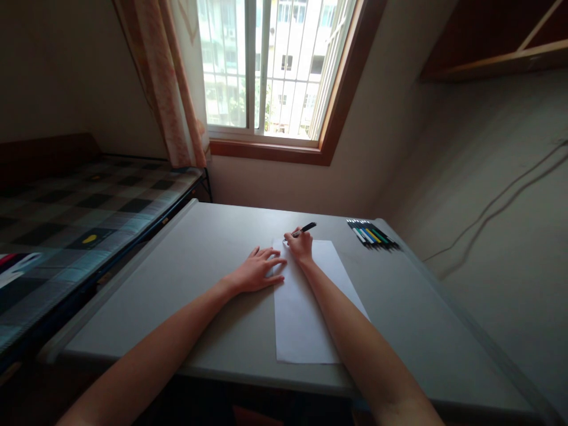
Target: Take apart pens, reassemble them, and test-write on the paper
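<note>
A sheet of white paper (306,313) lies on the grey-white table (177,278). My left hand (260,269) rests flat with its fingers spread, the fingertips on the paper's left edge and the palm on the table. Near the top left of the paper, my right hand (299,244) is closed around a black pen (308,226), whose back end points up and to the right. The pen's tip is mostly hidden by the fingers. Any marks on the paper are too small to make out.
Several pens or markers (373,235) lie in a row at the table's back right. A bed with a checked cover (128,204) stands at the left. Behind the table are a barred window (284,77) and a curtain (173,89). A cable (492,210) hangs along the right wall.
</note>
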{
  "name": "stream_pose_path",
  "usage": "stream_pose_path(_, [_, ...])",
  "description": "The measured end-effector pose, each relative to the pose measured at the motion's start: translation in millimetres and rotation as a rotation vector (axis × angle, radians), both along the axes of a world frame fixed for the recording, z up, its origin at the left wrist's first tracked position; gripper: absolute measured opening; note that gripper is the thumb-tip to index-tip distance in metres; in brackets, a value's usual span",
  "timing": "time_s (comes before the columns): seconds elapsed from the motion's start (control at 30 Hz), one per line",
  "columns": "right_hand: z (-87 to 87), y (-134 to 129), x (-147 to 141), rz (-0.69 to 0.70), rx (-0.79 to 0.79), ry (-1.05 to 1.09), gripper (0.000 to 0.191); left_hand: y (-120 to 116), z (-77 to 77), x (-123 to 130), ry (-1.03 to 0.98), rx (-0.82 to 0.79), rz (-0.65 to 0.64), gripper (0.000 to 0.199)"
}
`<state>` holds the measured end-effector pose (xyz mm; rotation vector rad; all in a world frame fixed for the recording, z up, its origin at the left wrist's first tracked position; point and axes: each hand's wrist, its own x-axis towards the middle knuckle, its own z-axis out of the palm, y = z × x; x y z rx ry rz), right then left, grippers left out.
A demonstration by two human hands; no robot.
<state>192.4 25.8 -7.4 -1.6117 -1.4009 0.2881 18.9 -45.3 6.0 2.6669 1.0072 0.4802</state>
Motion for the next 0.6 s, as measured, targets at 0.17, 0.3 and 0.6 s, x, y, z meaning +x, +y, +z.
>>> stream_pose_path(0.17, [-0.2, 0.0, -0.4, -0.008, -0.001, -0.008, 0.011, -0.7, 0.7, -0.6, 0.007, 0.002, 0.001, 0.047])
stream_pose_path(0.3, [-0.4, 0.3, -0.2, -0.020, 0.009, -0.010, 0.011, -0.8, 0.4, -1.0, 0.006, -0.001, 0.001, 0.047])
stream_pose_path(0.6, [-1.0, 0.5, 2.6, -0.027, 0.006, 0.021, 0.012, -0.1, -0.8, -1.3, 0.000, 0.006, -0.001, 0.046])
